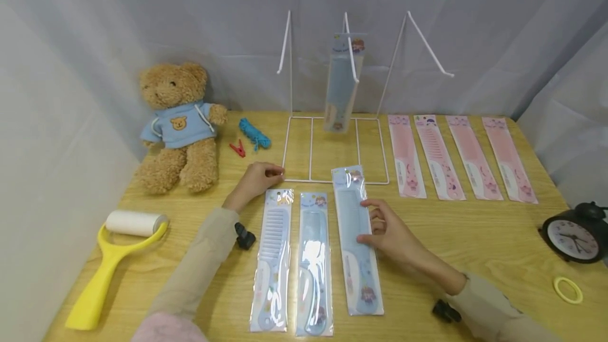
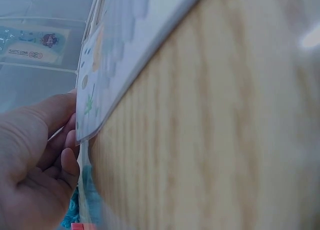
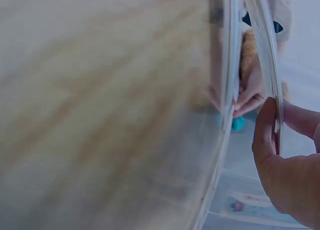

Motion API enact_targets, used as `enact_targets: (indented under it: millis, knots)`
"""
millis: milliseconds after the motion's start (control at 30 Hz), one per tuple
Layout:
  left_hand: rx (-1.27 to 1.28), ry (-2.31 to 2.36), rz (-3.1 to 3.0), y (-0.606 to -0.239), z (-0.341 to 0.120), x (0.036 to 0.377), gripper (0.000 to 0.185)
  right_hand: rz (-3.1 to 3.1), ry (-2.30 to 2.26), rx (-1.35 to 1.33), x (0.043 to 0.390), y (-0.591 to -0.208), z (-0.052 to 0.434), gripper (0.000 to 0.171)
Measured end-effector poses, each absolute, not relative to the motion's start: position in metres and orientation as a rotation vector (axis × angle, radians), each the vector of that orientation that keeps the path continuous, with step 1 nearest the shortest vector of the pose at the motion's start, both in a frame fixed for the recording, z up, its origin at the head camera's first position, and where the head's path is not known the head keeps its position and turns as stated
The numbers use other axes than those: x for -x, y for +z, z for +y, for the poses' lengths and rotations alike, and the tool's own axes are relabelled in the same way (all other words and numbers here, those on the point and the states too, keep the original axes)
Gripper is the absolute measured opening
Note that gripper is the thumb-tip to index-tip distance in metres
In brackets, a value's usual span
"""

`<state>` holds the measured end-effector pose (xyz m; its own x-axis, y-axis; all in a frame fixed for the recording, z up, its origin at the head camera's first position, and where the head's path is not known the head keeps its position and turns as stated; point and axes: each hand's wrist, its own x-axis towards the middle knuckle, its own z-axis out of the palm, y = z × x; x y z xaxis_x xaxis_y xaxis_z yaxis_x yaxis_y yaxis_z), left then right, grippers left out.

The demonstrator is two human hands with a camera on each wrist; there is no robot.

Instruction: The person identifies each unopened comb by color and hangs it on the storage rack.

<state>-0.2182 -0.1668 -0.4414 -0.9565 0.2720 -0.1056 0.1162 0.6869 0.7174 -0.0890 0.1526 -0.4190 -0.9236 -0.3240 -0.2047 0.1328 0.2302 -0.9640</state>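
Observation:
Over the near side of the table, my right hand (image 1: 391,231) pinches the right edge of a packaged blue comb (image 1: 356,247). The right wrist view shows this package (image 3: 270,54) edge-on and raised off the table, between thumb and fingers. My left hand (image 1: 256,179) pinches the front left corner of the white wire rack (image 1: 311,152); in the left wrist view, a package corner partly hides its fingertips. Two more packaged blue combs, a left one (image 1: 272,257) and a middle one (image 1: 313,263), lie beside the held one. Another packaged comb (image 1: 338,88) hangs from the rack's middle hook.
Several packaged pink combs (image 1: 437,162) lie right of the rack. At left are a teddy bear (image 1: 182,125), blue cord (image 1: 254,133), a red clip (image 1: 238,148) and a yellow-handled lint roller (image 1: 106,263). A black alarm clock (image 1: 572,239) and a yellow ring (image 1: 568,290) are at right.

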Motion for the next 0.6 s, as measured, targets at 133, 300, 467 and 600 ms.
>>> enact_targets:
  millis: [133,300,467,600]
  knots:
    - [-0.299,1.149,2.690,-0.443,-0.167,0.217,0.028,2.195,-1.838,0.332,0.093,-0.413,0.151,0.070]
    - [-0.292,1.196,2.671,-0.444,-0.168,0.216,0.030,2.244,-1.985,0.491,0.103,-0.399,0.149,0.070]
    - [-0.298,1.198,2.669,-0.445,-0.168,0.217,0.032,2.245,-2.149,0.614,0.113,-0.381,0.145,0.067]
    - [-0.310,1.198,2.677,-0.446,-0.168,0.219,0.032,2.218,-2.291,0.719,0.120,-0.367,0.142,0.063]
